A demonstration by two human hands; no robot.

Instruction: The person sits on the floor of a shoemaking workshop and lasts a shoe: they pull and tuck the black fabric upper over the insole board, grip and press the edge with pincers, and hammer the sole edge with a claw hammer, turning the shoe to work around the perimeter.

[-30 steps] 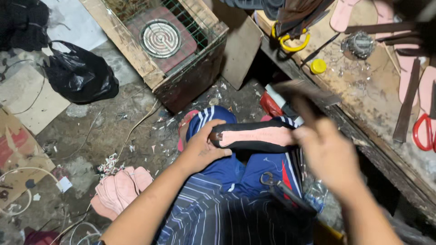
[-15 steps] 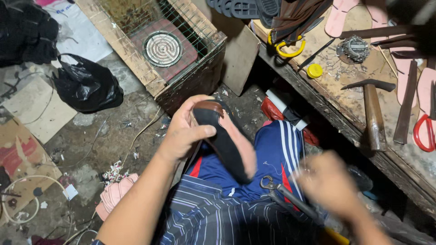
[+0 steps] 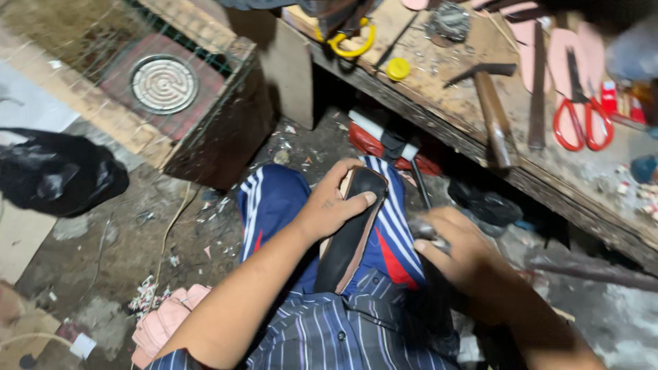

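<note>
My left hand (image 3: 329, 209) grips the toe end of a black shoe (image 3: 349, 243) with a pink inner edge. The shoe lies lengthwise on my lap, over blue trousers with white stripes. Just right of the shoe, my right hand (image 3: 462, 257) is closed around a grey metal tool (image 3: 423, 227); a thin dark part of it sticks up past my fingers. Its kind is hard to tell because of blur. The two hands are a short distance apart.
A wooden workbench (image 3: 548, 185) on the right carries a hammer (image 3: 492, 113), red scissors (image 3: 579, 120), a yellow cap (image 3: 397, 68) and pink soles. A mesh-covered wooden crate (image 3: 212, 137) holding a round hotplate (image 3: 164, 83) stands on the left. A black bag (image 3: 58, 175) and pink soles (image 3: 164, 322) lie on the floor.
A second ago my right hand held the hammer over the shoe; the hammer now lies on the bench and that hand holds a metal tool. My left hand turned the shoe lengthwise.
</note>
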